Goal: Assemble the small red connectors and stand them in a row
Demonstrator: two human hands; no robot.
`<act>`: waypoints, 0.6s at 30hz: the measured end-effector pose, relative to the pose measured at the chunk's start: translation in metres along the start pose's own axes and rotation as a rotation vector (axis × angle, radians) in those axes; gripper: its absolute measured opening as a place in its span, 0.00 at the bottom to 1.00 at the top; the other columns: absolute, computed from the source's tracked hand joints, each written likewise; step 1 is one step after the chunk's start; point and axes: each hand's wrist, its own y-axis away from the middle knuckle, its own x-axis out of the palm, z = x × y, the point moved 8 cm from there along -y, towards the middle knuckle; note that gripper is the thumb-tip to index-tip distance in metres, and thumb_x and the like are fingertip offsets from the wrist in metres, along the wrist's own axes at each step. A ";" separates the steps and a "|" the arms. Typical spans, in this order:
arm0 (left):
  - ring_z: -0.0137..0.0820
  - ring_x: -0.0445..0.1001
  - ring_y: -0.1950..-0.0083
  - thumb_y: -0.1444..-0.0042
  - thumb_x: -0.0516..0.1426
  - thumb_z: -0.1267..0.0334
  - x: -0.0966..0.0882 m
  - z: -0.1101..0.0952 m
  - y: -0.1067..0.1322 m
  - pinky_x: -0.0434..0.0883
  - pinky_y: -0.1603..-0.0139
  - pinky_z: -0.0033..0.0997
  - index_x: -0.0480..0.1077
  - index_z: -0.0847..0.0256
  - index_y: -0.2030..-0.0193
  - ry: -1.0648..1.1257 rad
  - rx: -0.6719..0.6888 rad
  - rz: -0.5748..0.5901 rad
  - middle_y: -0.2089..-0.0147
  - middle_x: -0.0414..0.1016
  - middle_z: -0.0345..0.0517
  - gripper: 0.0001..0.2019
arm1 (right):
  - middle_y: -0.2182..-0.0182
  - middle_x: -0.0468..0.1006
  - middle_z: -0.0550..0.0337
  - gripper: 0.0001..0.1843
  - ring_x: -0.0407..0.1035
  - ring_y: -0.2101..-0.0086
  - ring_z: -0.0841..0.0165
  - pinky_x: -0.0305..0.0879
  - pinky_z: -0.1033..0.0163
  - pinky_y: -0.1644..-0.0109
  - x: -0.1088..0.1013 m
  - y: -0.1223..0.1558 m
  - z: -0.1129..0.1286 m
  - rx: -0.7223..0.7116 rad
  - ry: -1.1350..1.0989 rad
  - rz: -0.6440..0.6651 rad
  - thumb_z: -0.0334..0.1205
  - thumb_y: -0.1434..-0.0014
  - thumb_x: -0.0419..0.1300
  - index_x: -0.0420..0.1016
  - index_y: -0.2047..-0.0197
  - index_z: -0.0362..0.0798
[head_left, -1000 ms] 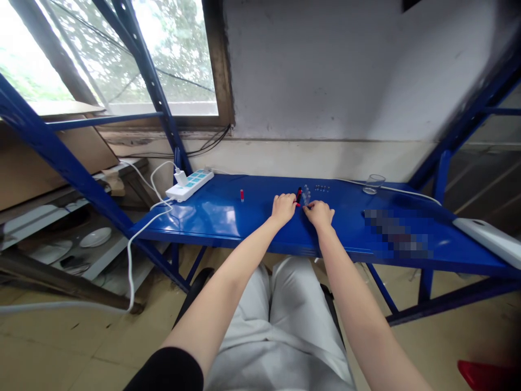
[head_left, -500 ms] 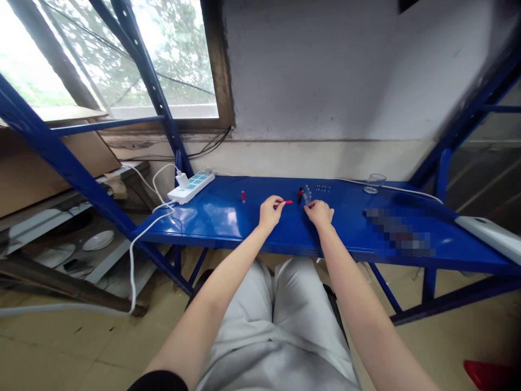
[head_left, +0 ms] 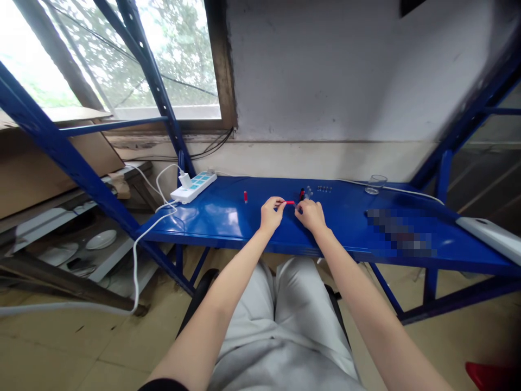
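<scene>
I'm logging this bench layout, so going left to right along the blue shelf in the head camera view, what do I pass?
White power strip → loose red piece → left hand pinching a red stick → right hand → glass cup → white slab at the right edge.

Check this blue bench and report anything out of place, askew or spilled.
One small red piece lies alone, left of the left hand, apart from the cluster of small parts by the right hand. The power strip sits askew near the bench edge, its cable hanging to the floor. Nothing looks spilled.
</scene>
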 end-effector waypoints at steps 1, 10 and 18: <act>0.27 0.73 0.64 0.45 0.54 0.63 -0.001 0.001 0.000 0.71 0.59 0.28 0.68 0.61 0.65 -0.005 -0.006 -0.009 0.64 0.73 0.46 0.05 | 0.67 0.72 0.53 0.09 0.64 0.63 0.64 0.49 0.60 0.61 0.000 0.000 0.001 -0.009 0.005 0.000 0.36 0.44 0.50 0.71 0.69 0.45; 0.27 0.73 0.65 0.46 0.55 0.64 0.000 0.006 0.000 0.71 0.61 0.28 0.70 0.63 0.66 -0.002 0.007 -0.029 0.65 0.74 0.46 0.05 | 0.67 0.72 0.53 0.08 0.64 0.64 0.65 0.46 0.61 0.63 -0.001 0.000 0.001 -0.035 0.002 -0.033 0.36 0.44 0.50 0.70 0.69 0.45; 0.29 0.74 0.58 0.42 0.51 0.62 0.000 -0.011 0.002 0.72 0.54 0.31 0.72 0.61 0.62 -0.067 0.151 -0.001 0.60 0.75 0.48 0.09 | 0.69 0.72 0.54 0.08 0.64 0.66 0.66 0.44 0.61 0.64 -0.003 0.002 0.006 -0.085 0.026 -0.051 0.36 0.44 0.51 0.69 0.71 0.44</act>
